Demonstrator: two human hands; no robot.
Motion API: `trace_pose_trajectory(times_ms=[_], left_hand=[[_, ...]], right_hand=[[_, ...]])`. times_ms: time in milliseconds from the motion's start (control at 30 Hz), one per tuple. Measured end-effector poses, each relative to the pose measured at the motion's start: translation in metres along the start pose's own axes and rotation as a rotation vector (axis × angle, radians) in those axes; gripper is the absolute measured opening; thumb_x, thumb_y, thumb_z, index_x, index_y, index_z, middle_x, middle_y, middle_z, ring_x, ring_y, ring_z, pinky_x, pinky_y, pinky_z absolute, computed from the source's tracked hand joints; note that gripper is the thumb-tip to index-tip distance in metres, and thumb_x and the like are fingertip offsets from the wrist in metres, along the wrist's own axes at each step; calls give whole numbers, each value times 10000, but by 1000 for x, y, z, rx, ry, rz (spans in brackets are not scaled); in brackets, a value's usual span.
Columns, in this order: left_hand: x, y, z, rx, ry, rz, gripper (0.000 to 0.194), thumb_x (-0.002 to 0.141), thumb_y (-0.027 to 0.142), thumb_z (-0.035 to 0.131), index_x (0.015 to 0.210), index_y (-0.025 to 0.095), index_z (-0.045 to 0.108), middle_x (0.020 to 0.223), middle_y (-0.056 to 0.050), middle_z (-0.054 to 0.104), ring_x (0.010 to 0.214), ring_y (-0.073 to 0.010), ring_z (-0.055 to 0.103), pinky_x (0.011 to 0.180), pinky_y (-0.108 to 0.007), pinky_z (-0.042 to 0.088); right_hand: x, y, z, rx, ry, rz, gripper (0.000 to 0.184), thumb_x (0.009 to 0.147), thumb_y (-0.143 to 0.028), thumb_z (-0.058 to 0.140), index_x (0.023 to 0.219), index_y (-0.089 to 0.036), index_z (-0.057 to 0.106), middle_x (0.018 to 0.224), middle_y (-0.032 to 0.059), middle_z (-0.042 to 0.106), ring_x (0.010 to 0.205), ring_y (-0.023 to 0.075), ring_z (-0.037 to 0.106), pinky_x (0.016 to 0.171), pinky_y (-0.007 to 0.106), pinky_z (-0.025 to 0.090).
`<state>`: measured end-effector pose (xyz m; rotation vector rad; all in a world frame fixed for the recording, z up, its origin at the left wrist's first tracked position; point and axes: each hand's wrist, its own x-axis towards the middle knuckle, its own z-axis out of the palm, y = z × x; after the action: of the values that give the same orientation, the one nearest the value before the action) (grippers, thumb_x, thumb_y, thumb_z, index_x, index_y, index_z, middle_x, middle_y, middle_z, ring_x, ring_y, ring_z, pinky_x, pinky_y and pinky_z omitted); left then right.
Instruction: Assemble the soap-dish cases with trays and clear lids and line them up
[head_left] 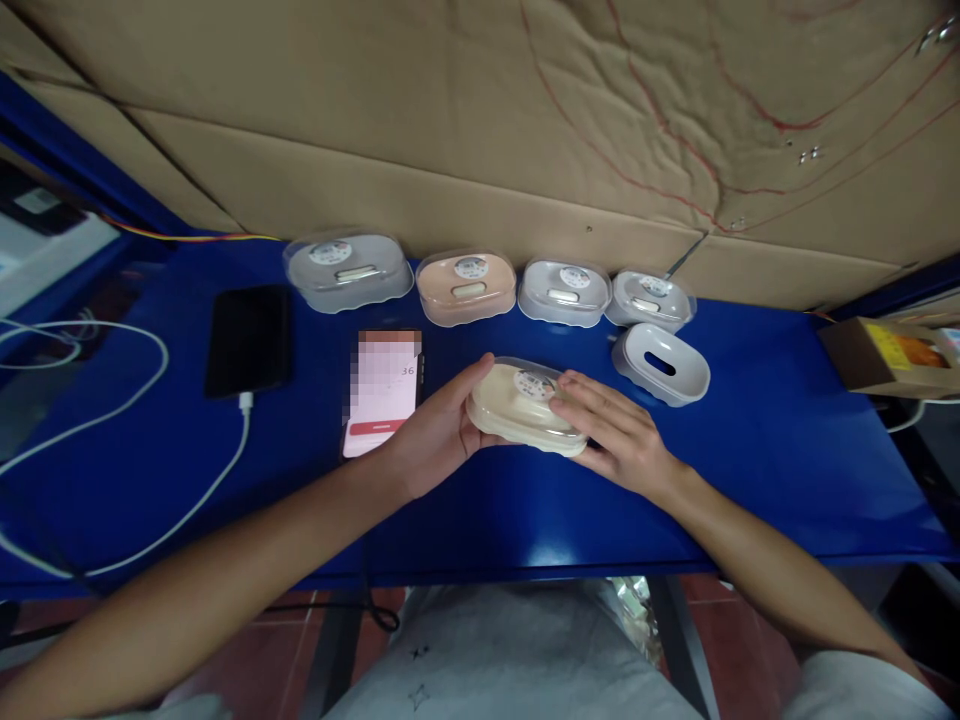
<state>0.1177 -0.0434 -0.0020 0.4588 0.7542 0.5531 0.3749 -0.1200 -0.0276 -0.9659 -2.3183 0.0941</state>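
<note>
"What does the box look like?"
"The cream box (504, 412) is oblong, with rounded ends and a wavy lower edge."
"Is it covered?"
"Yes, a clear lid (556, 428) sits over it, with a round sticker (532, 384) on top. The print is too small to read."
"How is it lying?"
"Lid upward, its long side running across the view, between the hands. The left hand (442, 435) grips one end, thumb by the rim; the right hand (622, 435) holds the other, fingers over the lid."
"Touching the surface (487, 525)?"
"I can't tell."
</note>
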Motion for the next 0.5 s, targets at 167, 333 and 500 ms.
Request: trace_pose_trajectory(times_ms=[167,333,500], left_hand=[[3,-2,-4,91,-8,82,515,1142,530,430,1209,171,794,1193,-119,831,1054,-256,778,781,-301,647],[4,-6,-6,164,30,122,528,1115,608,468,1223,214,804,1257,-81,824,1217,-256,727,987,-303,583],[3,-6,-6,148,33,78,533,1072,656,528,1224,220,795,1217,-91,830,1194,-280,727,947,-314,574]], right_hand=[[3,1,4,121,-10,89,811,960,-504,791,1660,-295,440,1569,166,614,1522,362,547,1238,595,509],[2,-1,8,209,13,258,844,914,-517,847,1624,-269,463,1651,203,501,1558,375,496,1250,588,487],[-1,-4,11,409,71,327,777,946,-486,820,1602,-289,455,1622,174,565,1534,356,536,1245,566,497]])
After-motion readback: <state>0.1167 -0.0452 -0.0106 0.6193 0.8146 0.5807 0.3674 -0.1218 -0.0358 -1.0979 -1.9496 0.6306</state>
